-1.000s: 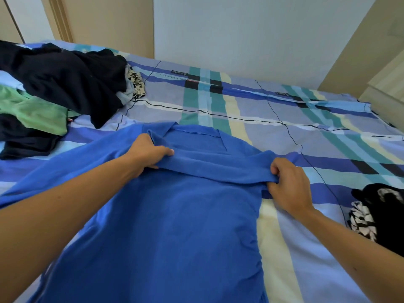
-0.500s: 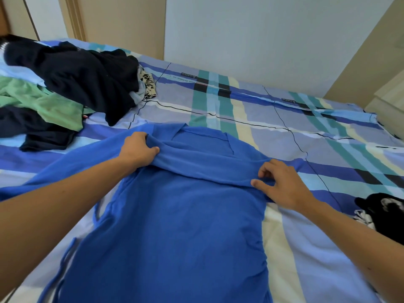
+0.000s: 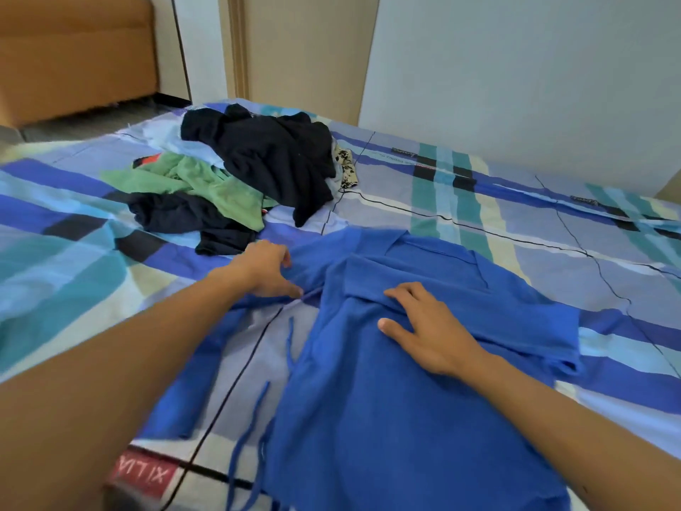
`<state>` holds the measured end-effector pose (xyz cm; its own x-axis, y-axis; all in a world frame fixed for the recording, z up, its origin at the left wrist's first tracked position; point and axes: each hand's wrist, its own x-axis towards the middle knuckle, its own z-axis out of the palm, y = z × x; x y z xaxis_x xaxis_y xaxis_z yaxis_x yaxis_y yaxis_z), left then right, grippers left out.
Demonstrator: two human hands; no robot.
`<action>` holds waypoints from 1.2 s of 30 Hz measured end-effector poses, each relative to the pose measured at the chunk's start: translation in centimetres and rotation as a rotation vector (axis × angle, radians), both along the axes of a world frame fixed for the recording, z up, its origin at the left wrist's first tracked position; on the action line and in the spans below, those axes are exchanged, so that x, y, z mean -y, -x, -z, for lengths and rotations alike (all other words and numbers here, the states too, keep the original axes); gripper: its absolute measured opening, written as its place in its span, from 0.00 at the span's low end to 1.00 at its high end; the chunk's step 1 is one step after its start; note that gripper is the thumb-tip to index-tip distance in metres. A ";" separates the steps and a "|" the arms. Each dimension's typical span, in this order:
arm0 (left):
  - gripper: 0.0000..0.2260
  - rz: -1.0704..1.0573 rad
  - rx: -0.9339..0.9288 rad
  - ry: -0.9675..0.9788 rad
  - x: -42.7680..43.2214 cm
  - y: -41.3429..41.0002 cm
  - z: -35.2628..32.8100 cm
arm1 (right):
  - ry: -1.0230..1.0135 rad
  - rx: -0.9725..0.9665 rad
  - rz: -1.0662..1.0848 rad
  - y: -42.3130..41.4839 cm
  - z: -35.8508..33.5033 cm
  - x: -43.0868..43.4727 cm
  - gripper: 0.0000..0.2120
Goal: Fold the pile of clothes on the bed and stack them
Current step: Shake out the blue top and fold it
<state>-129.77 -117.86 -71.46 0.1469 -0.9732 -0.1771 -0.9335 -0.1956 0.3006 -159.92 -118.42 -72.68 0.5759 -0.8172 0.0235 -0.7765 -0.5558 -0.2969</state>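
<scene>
Pressing with straight fingers, the right hand (image 3: 435, 333) pinned the soft, limp blue shirt (image 3: 387, 418); the left hand (image 3: 263, 269) pinched its sleeve edge, judged the best hold.

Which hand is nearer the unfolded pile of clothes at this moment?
Left. The left hand grips the blue garment just short of the pile; the right hand rests flat on the blue garment, farther from the pile.
</scene>
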 end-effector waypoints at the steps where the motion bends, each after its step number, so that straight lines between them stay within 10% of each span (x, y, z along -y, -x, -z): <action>1: 0.33 0.024 0.046 -0.081 -0.8 -1.0 -0.4 | 0.000 -0.004 -0.014 -1.0 -0.1 -0.1 0.24; 10: 0.30 -0.120 0.237 -0.280 -5.2 -4.8 -1.2 | -0.030 -0.032 -0.030 -5.9 -0.4 0.0 0.23; 18: 0.18 -0.065 -0.817 -0.504 -9.6 -9.1 -2.2 | -0.030 -0.064 0.004 -9.4 0.2 0.6 0.24; 27: 0.15 0.024 0.116 0.473 -6.7 -16.3 -9.2 | 0.034 -0.029 0.116 -11.7 -0.2 1.3 0.16; 36: 0.10 0.013 0.640 0.169 -12.8 -22.9 1.6 | -0.027 -0.107 -0.099 -16.2 0.6 0.3 0.32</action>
<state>-106.83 -105.04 -73.05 0.1605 -0.9823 0.0967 -0.9400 -0.1820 -0.2886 -143.68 -118.70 -73.28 0.6520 -0.7556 -0.0632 -0.7460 -0.6244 -0.2315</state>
